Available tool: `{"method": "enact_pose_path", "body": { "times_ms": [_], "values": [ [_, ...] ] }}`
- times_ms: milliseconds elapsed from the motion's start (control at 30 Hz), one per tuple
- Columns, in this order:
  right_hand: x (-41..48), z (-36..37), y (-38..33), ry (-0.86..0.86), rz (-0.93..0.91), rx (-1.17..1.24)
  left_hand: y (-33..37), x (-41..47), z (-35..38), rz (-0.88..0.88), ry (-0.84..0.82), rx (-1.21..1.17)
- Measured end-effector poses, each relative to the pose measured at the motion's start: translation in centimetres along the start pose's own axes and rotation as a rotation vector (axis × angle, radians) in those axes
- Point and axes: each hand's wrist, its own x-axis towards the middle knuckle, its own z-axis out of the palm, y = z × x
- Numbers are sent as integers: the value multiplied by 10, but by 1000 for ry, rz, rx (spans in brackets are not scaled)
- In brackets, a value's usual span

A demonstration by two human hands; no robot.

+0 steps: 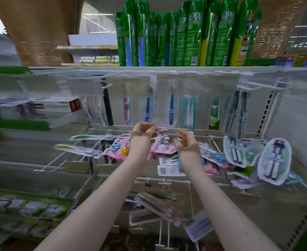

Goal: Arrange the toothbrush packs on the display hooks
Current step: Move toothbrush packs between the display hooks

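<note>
Head view — left hand point(143, 133) pinching pink toothbrush pack point(160, 142); right hand point(186, 144) curled, loosely spread.

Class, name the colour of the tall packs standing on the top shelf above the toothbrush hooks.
Mostly green, some with blue or yellow panels: the tall packs, clearest in the head view.

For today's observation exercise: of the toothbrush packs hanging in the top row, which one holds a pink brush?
The pink toothbrush pack, just left of the two dark blue brush packs; the others show blue, pale teal, green or black brushes.
</note>
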Motion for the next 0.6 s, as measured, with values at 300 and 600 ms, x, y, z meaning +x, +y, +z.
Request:
{"method": "enact_pose_path", "body": {
  "times_ms": [300,600],
  "values": [
    [9,50,-1,6,22,-20,-8,24,-46,-49,26,26],
    [40,65,5,-72,-5,-6,-13,44,-50,-6,36,74]
  ]
}}
